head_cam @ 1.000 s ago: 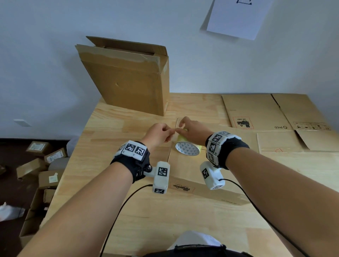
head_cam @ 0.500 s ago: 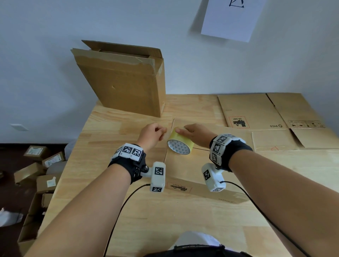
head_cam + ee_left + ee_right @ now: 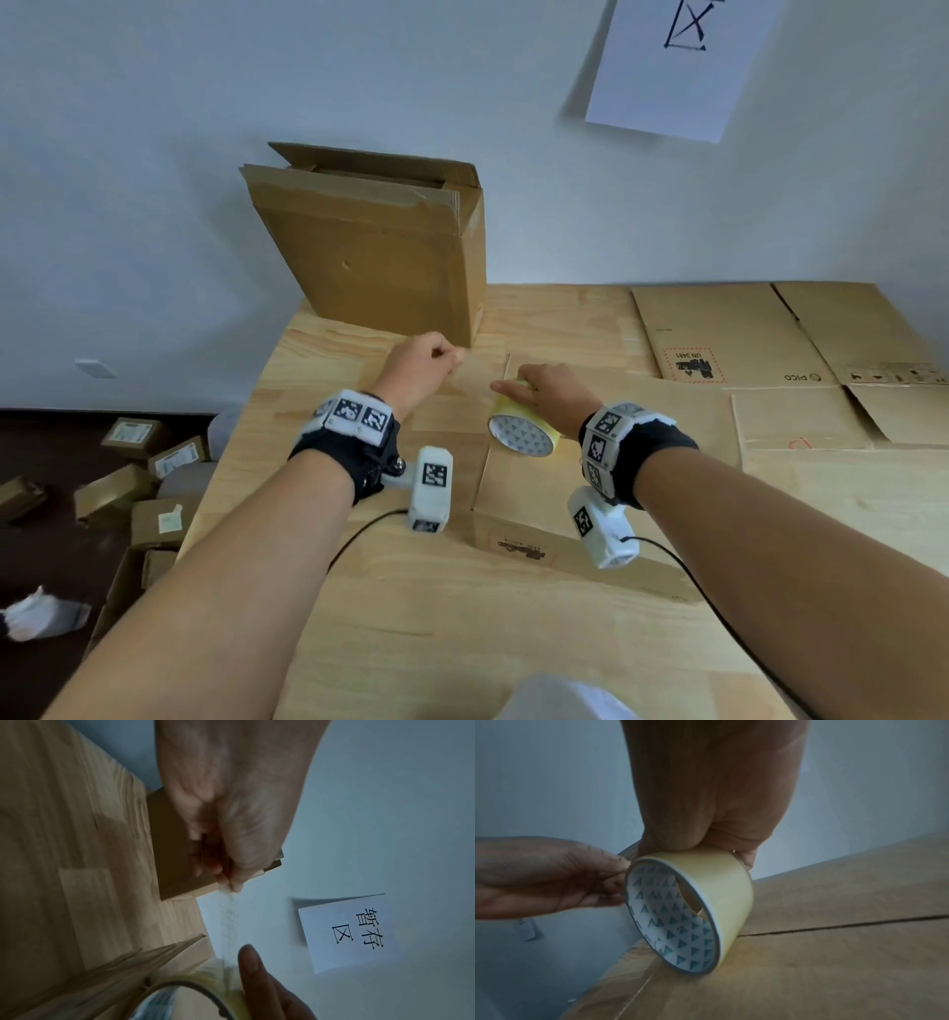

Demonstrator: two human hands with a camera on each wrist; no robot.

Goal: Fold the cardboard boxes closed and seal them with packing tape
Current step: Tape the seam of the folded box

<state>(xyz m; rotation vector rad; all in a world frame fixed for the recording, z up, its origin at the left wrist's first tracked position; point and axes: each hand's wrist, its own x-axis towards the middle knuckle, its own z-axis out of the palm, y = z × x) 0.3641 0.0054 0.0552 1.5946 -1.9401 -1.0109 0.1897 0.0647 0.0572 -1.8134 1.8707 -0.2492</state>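
Left hand (image 3: 422,366), pinching the tape end (image 3: 228,914), has pulled further from the roll (image 3: 521,434) gripped by the right hand (image 3: 552,395).

Your right hand (image 3: 713,801) grips the yellow tape roll (image 3: 690,914) from above, fingers curled over its outer band, and the roll stands on edge on the closed cardboard box (image 3: 834,953), beside the seam between the two flaps. Your left hand (image 3: 541,874) is just to the left of the roll, its fingertips at the roll's rim. Inside the roll you see a white liner with green triangles.
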